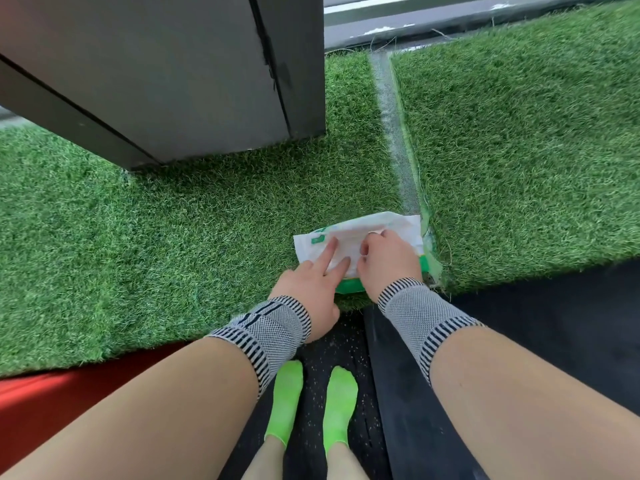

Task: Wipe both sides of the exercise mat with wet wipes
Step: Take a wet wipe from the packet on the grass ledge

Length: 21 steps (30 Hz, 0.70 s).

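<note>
Nearest: green socks (313, 403) on black exercise mat (540, 341), unwiped so far by look of it. Further, wet wipes pack (360, 237) on artificial grass (173, 220) just past mat's far edge. Left hand (311, 282) presses pack flat, fingers straight. Right hand (388, 256) curled, pinching at pack's top, likely flap. Risk: flap tears, or several wipes drag out together if pack shifts on grass. Farthest: dark pillar (156, 74).
</note>
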{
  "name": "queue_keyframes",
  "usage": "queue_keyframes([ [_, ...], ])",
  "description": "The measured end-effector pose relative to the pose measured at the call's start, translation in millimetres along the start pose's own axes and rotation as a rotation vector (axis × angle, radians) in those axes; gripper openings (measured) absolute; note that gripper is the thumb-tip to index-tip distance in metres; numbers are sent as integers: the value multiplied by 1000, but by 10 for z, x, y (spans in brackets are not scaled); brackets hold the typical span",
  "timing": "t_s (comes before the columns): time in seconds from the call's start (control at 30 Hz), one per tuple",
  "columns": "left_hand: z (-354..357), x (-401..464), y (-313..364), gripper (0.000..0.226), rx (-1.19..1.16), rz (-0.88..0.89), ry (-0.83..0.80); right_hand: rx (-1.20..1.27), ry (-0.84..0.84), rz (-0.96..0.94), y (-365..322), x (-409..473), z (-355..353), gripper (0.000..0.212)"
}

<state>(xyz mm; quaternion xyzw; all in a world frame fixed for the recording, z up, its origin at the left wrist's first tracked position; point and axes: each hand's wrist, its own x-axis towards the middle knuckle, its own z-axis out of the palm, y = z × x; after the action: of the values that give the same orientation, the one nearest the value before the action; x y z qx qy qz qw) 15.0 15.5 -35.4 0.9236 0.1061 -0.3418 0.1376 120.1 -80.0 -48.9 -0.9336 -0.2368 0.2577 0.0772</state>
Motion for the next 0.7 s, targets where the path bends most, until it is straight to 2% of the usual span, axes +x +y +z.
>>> queue_keyframes([
  [0.13,71,-25,-17,81,6,12,0,-181,-85,-11,-103,83,-17,23],
  [0.23,50,-12,-25,80,3,20,-18,-108,-154,61,-100,112,-70,18],
  [0.33,43,-7,-22,80,17,13,-33,292,-162,198,-32,95,-170,13],
  [0.53,55,2,2,78,12,-7,-52,1166,-91,395,143,-47,-233,25],
  [0.6,63,8,8,78,4,-10,-54,1313,-98,437,170,-104,-229,24],
  [0.63,62,10,12,77,2,-11,-54,1258,-98,417,167,-132,-225,21],
  [0.7,62,10,15,78,2,-18,-52,893,-114,278,153,-154,-198,5],
])
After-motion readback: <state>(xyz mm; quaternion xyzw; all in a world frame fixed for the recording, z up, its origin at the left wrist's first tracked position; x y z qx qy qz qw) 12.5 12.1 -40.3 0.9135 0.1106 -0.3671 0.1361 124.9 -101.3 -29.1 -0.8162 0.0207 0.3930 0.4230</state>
